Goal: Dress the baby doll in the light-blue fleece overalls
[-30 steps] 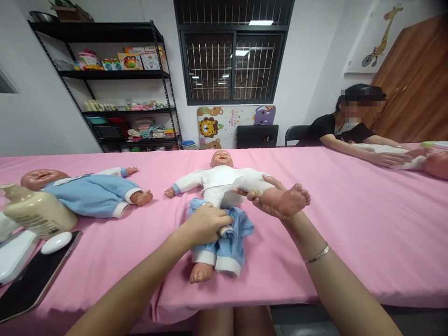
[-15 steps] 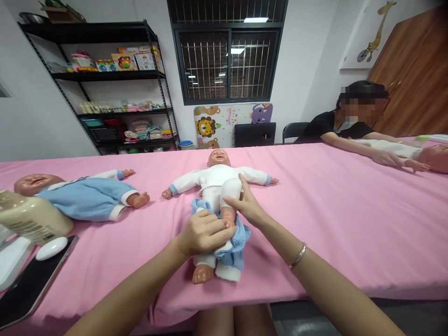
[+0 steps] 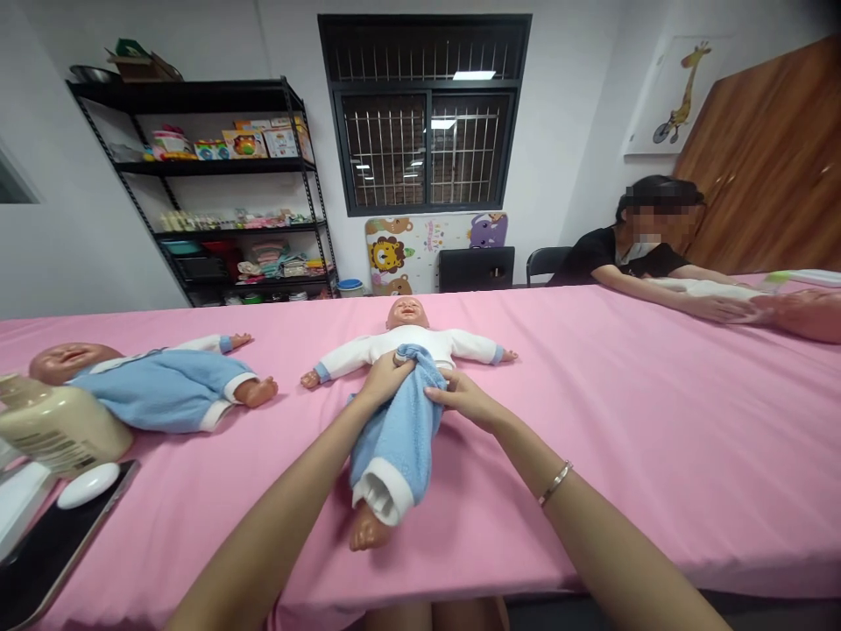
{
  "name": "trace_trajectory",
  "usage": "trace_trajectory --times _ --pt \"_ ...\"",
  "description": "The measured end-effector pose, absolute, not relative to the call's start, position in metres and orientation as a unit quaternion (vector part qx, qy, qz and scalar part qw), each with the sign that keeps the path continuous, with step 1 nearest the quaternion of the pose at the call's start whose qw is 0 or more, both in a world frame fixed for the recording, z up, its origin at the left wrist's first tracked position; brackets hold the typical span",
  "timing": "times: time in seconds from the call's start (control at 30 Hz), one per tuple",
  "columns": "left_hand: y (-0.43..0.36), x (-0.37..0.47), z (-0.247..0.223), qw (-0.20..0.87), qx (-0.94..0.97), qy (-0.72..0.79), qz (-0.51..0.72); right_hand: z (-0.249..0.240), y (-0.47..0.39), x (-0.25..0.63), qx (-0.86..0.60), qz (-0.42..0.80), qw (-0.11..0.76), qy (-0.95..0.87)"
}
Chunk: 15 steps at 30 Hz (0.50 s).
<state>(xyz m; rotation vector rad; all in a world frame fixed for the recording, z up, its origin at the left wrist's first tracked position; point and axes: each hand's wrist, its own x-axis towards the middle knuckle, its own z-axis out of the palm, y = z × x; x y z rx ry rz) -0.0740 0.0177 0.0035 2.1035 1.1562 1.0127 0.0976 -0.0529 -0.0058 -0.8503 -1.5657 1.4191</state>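
A baby doll (image 3: 408,314) in a white top lies on its back before me, head away, arms spread. Light blue trousers (image 3: 398,434) with white cuffs cover its legs, and one bare foot sticks out at the near cuff. The other foot is hidden. My left hand (image 3: 389,379) is closed on the bunched upper part of the trousers, over the doll's belly. On the other side, my right hand (image 3: 469,400) pinches the trousers' edge between thumb and fingers.
A pink cloth (image 3: 591,456) covers the table. At left lie a second doll (image 3: 164,386) in blue, a pump bottle (image 3: 66,425), a phone (image 3: 49,548) and a white oval object (image 3: 88,485). A person (image 3: 604,237) at far right handles another doll (image 3: 808,313).
The trousers, bunched around the lower legs before, are now pulled up toward the doll's waist. Both hands have moved: the left up the doll's body, the right slightly down. The view has tilted up slightly.
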Motion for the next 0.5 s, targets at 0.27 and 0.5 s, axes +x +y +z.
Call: trace_trajectory --times 0.27,0.5 --pt "0.01 -0.081 0.0 0.315 0.793 0.368 0.37 -0.02 -0.034 0.103 -0.41 0.467 0.509 -0.596" --pt "-0.005 -0.078 0.005 0.19 0.846 0.401 0.297 -0.042 -0.013 0.111 -0.472 0.351 0.565 -0.578"
